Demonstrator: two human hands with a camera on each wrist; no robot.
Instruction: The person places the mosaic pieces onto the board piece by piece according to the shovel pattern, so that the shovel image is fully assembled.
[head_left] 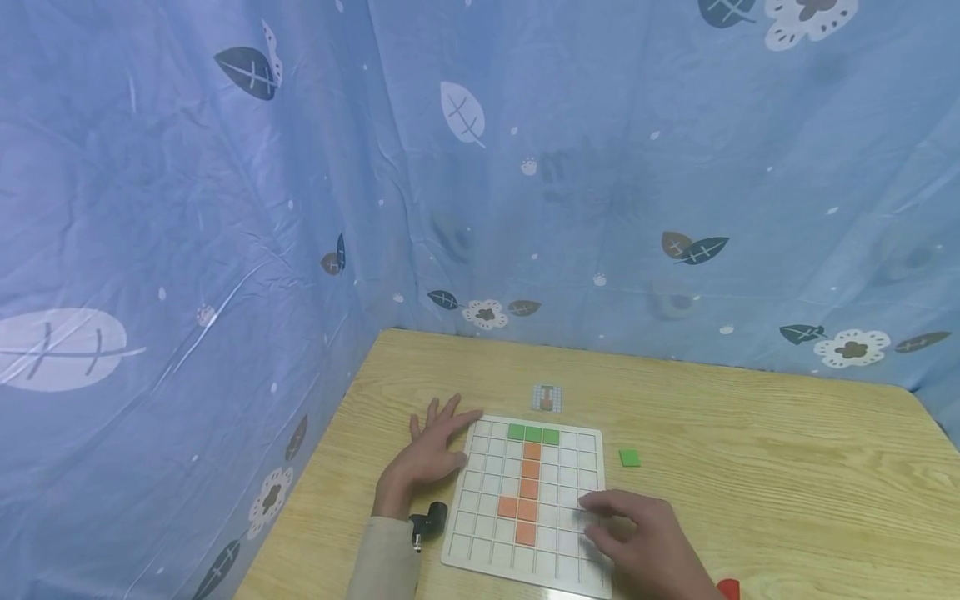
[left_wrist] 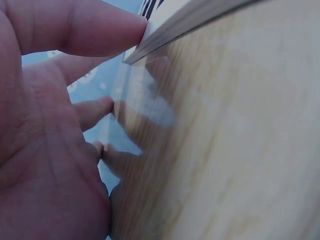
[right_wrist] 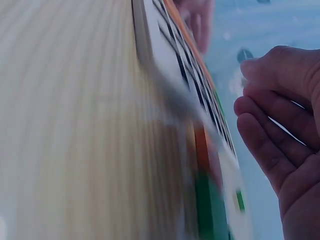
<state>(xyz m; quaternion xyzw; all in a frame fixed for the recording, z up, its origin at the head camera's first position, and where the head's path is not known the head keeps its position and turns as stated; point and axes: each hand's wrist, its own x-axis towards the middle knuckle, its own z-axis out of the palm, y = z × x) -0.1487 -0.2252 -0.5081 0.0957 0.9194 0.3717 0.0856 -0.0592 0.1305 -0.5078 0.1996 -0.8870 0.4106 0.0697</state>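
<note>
A white grid board (head_left: 480,537) lies on the table. Three green tiles (head_left: 533,434) form a row near its far edge, and several orange tiles (head_left: 528,489) run down the middle in a column, with one beside it. My left hand (head_left: 429,454) rests at the board's left side, fingers spread; the thumb tip (left_wrist: 132,32) touches the board's edge in the left wrist view. Over the right edge hovers my right hand (head_left: 637,533), thumb and forefinger apart with nothing between them; its fingers (right_wrist: 272,112) bend loosely in the right wrist view.
One loose green tile (head_left: 629,458) lies right of the board. Beyond the far edge is a small picture card (head_left: 547,397) with a grid pattern. A black object (head_left: 430,521) sits by the left wrist, and something red (head_left: 728,588) shows at the bottom. Blue curtains (head_left: 570,208) enclose the table.
</note>
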